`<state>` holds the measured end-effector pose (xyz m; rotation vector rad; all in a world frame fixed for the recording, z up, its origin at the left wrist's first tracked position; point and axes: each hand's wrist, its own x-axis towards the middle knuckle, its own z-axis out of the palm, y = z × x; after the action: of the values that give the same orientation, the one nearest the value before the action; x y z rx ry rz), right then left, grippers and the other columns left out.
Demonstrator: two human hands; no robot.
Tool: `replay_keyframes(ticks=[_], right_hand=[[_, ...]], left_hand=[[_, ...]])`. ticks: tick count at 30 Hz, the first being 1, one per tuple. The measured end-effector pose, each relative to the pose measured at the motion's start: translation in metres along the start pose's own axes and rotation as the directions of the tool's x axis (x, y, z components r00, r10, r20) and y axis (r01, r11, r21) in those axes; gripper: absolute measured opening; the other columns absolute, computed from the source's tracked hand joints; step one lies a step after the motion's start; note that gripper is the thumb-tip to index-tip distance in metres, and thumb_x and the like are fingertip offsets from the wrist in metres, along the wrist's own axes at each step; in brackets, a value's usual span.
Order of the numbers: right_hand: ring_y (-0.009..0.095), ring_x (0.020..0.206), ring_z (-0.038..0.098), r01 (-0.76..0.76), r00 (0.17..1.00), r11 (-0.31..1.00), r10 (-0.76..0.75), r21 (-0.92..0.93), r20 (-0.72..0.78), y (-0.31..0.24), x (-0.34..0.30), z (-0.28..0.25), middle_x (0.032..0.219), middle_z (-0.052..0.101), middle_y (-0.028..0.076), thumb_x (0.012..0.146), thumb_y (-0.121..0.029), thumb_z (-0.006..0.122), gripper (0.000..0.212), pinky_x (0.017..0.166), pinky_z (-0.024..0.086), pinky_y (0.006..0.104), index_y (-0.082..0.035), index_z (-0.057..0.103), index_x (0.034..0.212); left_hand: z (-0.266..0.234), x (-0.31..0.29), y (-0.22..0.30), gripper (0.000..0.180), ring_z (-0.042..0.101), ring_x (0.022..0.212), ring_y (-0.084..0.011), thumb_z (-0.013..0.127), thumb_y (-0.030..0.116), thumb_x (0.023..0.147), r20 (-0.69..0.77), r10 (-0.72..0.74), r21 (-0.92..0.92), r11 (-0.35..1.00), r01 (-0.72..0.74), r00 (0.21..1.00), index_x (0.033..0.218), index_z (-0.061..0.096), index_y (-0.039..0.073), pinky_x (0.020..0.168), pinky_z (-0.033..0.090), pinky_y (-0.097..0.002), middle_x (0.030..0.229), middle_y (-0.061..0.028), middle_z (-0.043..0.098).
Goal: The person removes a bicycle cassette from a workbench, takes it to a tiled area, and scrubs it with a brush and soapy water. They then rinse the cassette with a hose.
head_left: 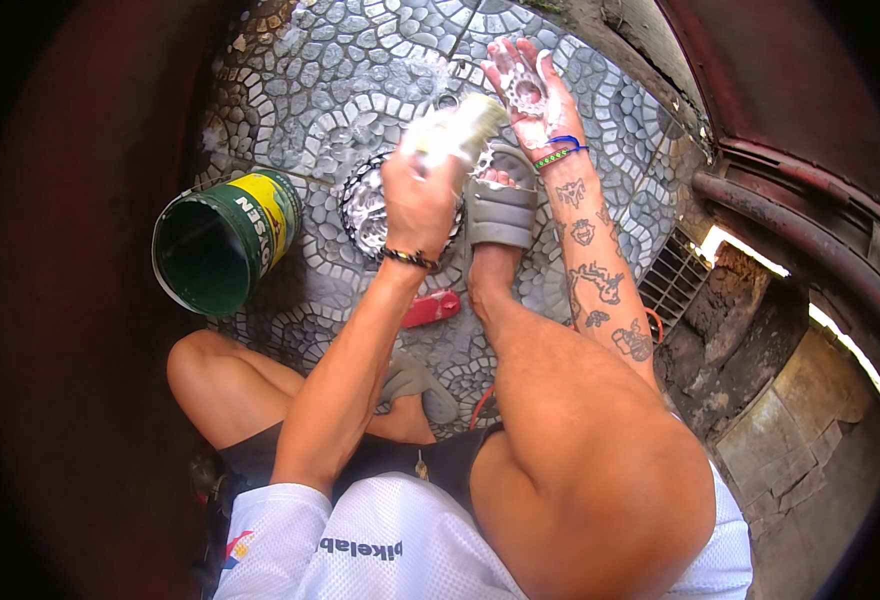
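Observation:
My left hand [422, 205], wearing a dark beaded bracelet, is closed around a pale yellowish, foamy block [480, 122]; motion blurs it too much to tell its kind. To its right, my right hand [540, 105] is turned palm up with lather on its fingers. A small toothed metal ring [528, 95], like a sprocket, lies in that palm, coated in suds. Below my left hand, a larger round toothed part [368, 212] rests on the floor, covered in foam and partly hidden by the hand.
A dark green bucket [210, 245] with a yellow label lies tipped at left. A red object [430, 309] is between my feet, which wear grey slides [502, 205]. Pebble-patterned tiles [360, 60] are wet and foamy. A drain grate [676, 270] and reddish metal frame [810, 215] border the right.

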<state>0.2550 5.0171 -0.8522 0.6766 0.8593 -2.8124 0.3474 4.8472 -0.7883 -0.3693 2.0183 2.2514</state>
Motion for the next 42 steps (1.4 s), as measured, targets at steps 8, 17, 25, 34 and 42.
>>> replay_keyframes(ticks=[8,17,25,34,42], right_hand=[[0.019,0.101,0.069,0.236,0.971,0.588,-0.169,-0.774,0.168,0.064,-0.005,0.028,0.111,0.075,0.013,0.108,-0.046,0.055,0.051,0.088,0.056,0.035,-0.001,0.069,0.126],[0.035,0.115,0.067,-0.173,0.984,0.985,0.174,-0.016,0.039,0.065,-0.011,0.041,0.125,0.069,0.022,0.113,-0.048,0.032,0.061,0.101,0.055,0.0493,0.003,0.059,0.132],[0.02,0.072,0.065,-0.084,0.996,0.979,0.089,-0.188,0.017,0.001,0.02,-0.051,0.084,0.069,0.006,0.111,-0.043,0.043,0.05,0.067,0.056,0.0334,-0.002,0.071,0.109],[0.041,0.112,0.06,0.268,0.897,-0.725,-0.051,-0.634,0.439,0.071,-0.058,-0.032,0.123,0.055,0.021,0.082,-0.031,0.084,0.057,0.091,0.052,0.0516,-0.01,0.056,0.128],[0.04,0.099,0.07,0.121,0.99,-0.311,-0.036,-0.943,0.139,0.022,-0.01,-0.043,0.107,0.07,0.022,0.088,-0.033,0.08,0.043,0.087,0.056,0.0481,-0.007,0.064,0.118]], left_hand=[[0.017,0.034,-0.031,0.028,0.07,0.093,-0.0171,0.059,0.004,0.095,-0.225,-0.081,-0.235,0.972,0.027,0.971,0.119,0.066,-0.007,0.08,0.055,-0.028,0.108,-0.0081,0.073],[-0.001,0.034,-0.018,0.048,0.068,0.101,-0.0473,0.063,0.007,0.084,0.118,0.485,0.589,0.668,-0.455,0.866,0.132,0.065,0.002,0.092,0.056,-0.045,0.118,-0.0268,0.071],[-0.011,0.016,-0.011,0.041,0.065,0.078,-0.0077,0.064,0.006,0.091,0.249,0.059,0.165,0.981,-0.103,0.967,0.132,0.07,0.002,0.067,0.05,-0.0253,0.097,-0.0084,0.077],[-0.089,0.026,-0.04,0.041,0.069,0.11,-0.0168,0.053,-0.001,0.093,-0.105,0.064,0.07,0.996,-0.057,0.992,0.133,0.064,-0.008,0.098,0.053,-0.0302,0.122,-0.0133,0.073],[-0.092,0.026,-0.041,0.042,0.069,0.111,-0.0171,0.052,-0.003,0.093,-0.158,0.0,-0.058,0.998,-0.01,0.987,0.132,0.064,-0.009,0.099,0.052,-0.0303,0.122,-0.013,0.073]])
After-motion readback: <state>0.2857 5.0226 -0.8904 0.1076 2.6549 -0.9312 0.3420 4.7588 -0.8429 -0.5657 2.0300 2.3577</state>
